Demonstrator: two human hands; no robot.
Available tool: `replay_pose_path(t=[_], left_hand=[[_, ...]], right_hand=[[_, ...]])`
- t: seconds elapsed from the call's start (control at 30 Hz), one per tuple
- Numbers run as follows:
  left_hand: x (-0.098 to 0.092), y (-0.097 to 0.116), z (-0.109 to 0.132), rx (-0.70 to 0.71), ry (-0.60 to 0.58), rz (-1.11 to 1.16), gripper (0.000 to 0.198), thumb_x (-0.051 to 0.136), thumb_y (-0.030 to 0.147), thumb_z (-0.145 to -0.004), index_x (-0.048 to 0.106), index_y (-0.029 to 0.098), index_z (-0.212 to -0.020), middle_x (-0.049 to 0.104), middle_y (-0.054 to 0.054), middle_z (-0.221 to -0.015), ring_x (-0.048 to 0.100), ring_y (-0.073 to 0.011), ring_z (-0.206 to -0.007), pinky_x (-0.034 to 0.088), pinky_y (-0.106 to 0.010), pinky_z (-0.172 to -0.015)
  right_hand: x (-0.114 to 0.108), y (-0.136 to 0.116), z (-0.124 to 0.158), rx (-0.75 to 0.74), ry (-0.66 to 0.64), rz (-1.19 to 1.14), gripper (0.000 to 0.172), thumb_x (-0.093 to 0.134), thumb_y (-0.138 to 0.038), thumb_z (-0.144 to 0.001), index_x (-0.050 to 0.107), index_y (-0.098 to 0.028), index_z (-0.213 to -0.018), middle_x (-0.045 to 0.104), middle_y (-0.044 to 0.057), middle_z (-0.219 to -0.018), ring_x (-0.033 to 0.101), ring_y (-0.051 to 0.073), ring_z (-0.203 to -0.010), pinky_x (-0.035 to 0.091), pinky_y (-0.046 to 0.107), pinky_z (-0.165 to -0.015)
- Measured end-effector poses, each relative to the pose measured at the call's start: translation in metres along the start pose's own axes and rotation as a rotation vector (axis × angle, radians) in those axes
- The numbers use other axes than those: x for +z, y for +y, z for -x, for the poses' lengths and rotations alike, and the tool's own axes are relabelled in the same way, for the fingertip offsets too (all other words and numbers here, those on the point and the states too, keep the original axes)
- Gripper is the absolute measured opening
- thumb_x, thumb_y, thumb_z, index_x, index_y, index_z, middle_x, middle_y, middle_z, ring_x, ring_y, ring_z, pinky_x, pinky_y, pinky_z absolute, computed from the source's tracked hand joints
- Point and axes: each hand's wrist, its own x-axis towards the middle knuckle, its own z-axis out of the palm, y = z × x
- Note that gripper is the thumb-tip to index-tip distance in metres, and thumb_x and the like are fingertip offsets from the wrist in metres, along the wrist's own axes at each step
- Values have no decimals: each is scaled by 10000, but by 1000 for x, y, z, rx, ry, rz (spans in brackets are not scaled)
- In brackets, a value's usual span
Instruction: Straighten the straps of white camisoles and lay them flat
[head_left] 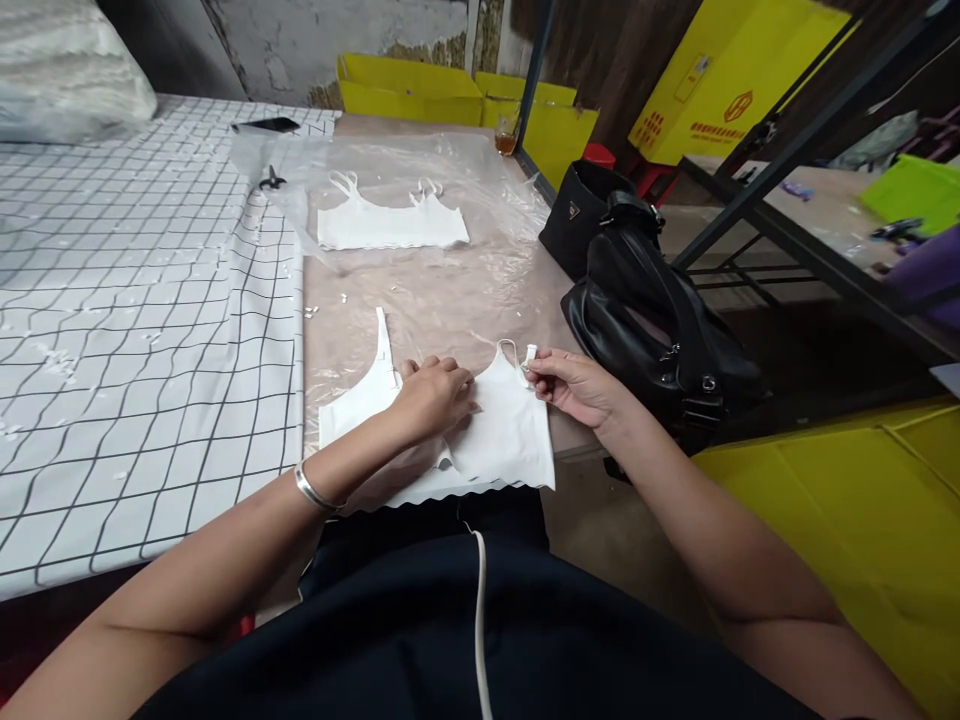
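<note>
A white bra top (502, 430) lies spread at the table's near edge, its scalloped hem toward my body. My left hand (435, 398) lies across its middle, fingers curled down and closed on the cloth; the fingertips are partly hidden. At the garment's right side, my right hand (574, 385) pinches a shoulder strap (532, 353) between thumb and fingers, holding it upright. The left strap (383, 335) points away from me, flat on the plastic. Farther back on the table rests a second white bra top (391, 222), which neither hand touches.
Clear plastic sheeting (442, 285) covers the brown tabletop. Small black snips (272, 179) and a dark phone (266, 125) lie at the back left, near a checkered cloth (150, 350). A glass of brown liquid (505, 137) stands far back; black bags (652, 320) crowd the right edge.
</note>
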Motion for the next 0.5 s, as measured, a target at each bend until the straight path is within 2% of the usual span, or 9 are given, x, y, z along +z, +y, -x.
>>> replay_pose_path(t=[0.07,0.17,0.23,0.37,0.5], left_hand=[[1,2,-1,-5,-29,21,273,682,361,-821,664,166,-1010,621,-94,-1025,493,-289,-1011,268,-445,-875],[0,8,-2,-24,-83,62,178,695,317,-808,657,174,-907,615,-75,-1005,496,-276,-1016,269,-445,-874],[0,11,-2,-32,-69,75,148,681,266,-807,643,176,-918,601,-79,-1075,494,-277,-1052,274,-447,-877],[2,12,-1,-38,-37,79,300,670,268,-819,587,172,-1091,596,-92,-1142,499,-283,-1075,284,-454,-880],[4,11,-3,-42,-43,71,234,684,295,-804,614,166,-986,621,-86,-1034,508,-287,-1022,286,-458,-866]], right_hand=[[4,-1,-1,18,28,7,209,746,-148,-629,586,-108,-758,598,55,-678,489,96,-541,344,174,-477],[9,-2,-1,46,36,12,133,688,-129,-705,581,-114,-784,622,69,-722,520,103,-551,353,171,-470],[10,-2,-1,62,21,5,135,680,-119,-706,576,-120,-792,617,59,-718,515,99,-542,343,168,-456],[11,0,-3,47,4,-21,187,707,-115,-648,561,-120,-766,581,24,-666,482,82,-514,325,159,-442],[10,3,-5,15,35,31,179,700,-150,-663,560,-120,-770,618,62,-716,513,92,-540,335,163,-463]])
